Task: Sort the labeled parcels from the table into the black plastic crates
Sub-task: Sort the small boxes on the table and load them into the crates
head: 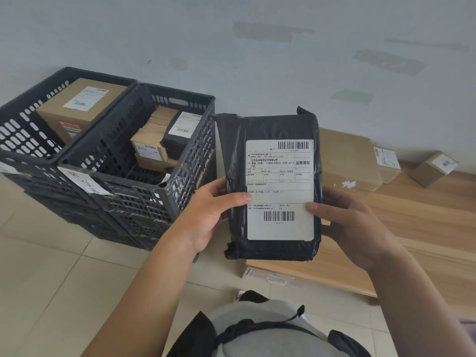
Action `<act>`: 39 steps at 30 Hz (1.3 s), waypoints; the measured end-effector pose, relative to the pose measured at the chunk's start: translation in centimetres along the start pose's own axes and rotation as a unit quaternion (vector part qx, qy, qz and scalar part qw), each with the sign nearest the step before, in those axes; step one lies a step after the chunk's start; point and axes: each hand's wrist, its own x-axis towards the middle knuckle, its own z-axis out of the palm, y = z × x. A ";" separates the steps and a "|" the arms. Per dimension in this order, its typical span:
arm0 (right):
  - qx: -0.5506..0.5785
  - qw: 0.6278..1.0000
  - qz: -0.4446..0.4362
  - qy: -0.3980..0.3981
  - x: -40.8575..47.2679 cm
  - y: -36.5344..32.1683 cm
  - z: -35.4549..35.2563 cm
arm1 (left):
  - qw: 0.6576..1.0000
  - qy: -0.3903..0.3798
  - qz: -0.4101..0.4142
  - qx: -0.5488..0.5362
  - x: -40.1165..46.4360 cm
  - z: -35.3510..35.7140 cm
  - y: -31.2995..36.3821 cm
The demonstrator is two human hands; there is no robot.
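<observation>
while both hands hold it up between the crates and the table, the black plastic parcel point(268, 186) faces the camera: left hand point(211, 215) grips its left edge, right hand point(353, 225) its right, thumbs pressed on the white label point(279, 189). the label shows two barcodes, "业务类型" and "13800138000 0755 2714". the right crate point(180, 181) holds small boxes; the left crate point(25, 150) holds one large box; three labeled boxes sit on the wooden table point(425, 215).

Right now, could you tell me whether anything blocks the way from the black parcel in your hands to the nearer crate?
Nothing visible does. The black parcel, held by the left hand and right hand, sits just right of the nearer crate, whose open top has room among the boxes inside.
</observation>
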 end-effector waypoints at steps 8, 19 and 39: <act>0.004 1.000 0.004 -0.023 4.7 -1.2 -2.3 | 0.999 0.040 -0.021 -0.018 3.1 0.6 0.2; -0.019 0.979 0.128 -0.159 12.8 2.2 0.6 | 0.973 0.215 -0.083 -0.037 1.0 -2.4 -3.1; 0.025 0.966 0.147 -0.213 18.2 5.7 4.2 | 0.956 0.275 -0.100 -0.023 1.2 -6.3 -2.8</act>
